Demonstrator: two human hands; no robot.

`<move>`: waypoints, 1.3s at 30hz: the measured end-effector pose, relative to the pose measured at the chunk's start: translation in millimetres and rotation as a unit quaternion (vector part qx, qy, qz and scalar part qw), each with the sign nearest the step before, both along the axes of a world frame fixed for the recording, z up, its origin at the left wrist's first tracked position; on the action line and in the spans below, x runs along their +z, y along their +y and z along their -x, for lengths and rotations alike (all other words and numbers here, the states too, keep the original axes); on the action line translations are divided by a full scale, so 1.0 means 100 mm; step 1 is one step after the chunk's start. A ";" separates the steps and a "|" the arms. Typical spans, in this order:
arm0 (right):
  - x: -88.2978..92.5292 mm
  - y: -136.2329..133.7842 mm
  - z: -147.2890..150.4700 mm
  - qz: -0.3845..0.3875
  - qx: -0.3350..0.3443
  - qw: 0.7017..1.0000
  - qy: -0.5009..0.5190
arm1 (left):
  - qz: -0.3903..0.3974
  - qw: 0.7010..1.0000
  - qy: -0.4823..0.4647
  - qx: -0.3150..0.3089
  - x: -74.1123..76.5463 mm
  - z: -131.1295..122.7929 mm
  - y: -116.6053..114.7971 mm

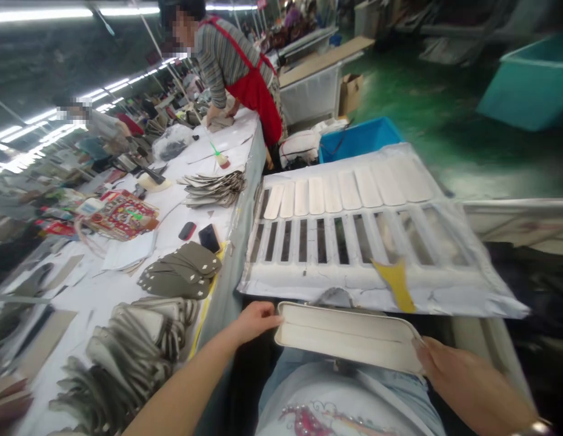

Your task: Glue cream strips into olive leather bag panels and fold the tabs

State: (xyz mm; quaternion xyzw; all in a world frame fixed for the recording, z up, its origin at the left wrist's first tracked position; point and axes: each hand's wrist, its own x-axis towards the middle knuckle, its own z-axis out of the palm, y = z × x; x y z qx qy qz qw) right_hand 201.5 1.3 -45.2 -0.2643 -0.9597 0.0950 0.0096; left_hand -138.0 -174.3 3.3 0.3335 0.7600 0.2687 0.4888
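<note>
A long cream panel with rounded corners and a dark edge (347,336) is held across my lap. A thin line runs along its length; its exact kind is unclear. My left hand (258,320) pinches its left end between thumb and fingers. At the opposite end, my right hand (447,369) grips the corner, its fingers partly hidden. Just beyond the panel lies a white-covered slotted board (308,272), carrying a row of similar pale strips (316,195) along its far side. A yellow piece (394,281) rests on the board's near edge.
On the left table (238,130) are stacked grey-green pieces (183,269), a heap of edged panels (122,345), a phone (209,237) and a small bottle (222,160). A co-worker in a red apron (258,97) leans over its far end. A blue bin (360,139) stands behind the board.
</note>
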 end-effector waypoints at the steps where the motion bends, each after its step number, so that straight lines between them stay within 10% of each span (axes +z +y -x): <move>1: 0.14 -0.03 0.05 0.015 0.013 0.998 -0.059 | -0.008 0.999 0.019 -0.025 0.07 -0.04 0.04; 5: 0.45 -0.09 0.25 0.130 -0.139 0.970 -0.152 | -0.109 0.944 0.288 -0.118 0.23 -0.53 0.25; 8: 0.48 -0.12 0.29 0.163 -0.199 0.956 -0.138 | -0.289 0.869 0.267 -0.299 0.22 -1.11 0.44; 11: 0.47 -0.14 0.27 0.255 -0.244 0.932 -0.085 | -0.288 0.805 0.277 -0.439 0.08 -1.52 0.64; 18: 0.43 -0.08 0.20 0.554 -0.384 0.738 0.032 | -0.262 0.782 0.298 -0.480 -0.09 -1.53 0.73; 26: 0.45 -0.17 0.24 0.326 -0.278 0.901 -0.060 | -0.268 0.796 0.276 -0.468 -0.06 -1.51 0.76; 34: 0.47 -0.13 0.34 0.322 -0.290 0.899 -0.068 | -0.251 0.798 0.279 -0.472 -0.01 -1.49 0.78; 39: 0.37 -0.08 0.21 0.490 -0.328 0.808 0.010 | -0.261 0.796 0.287 -0.465 -0.02 -1.51 0.77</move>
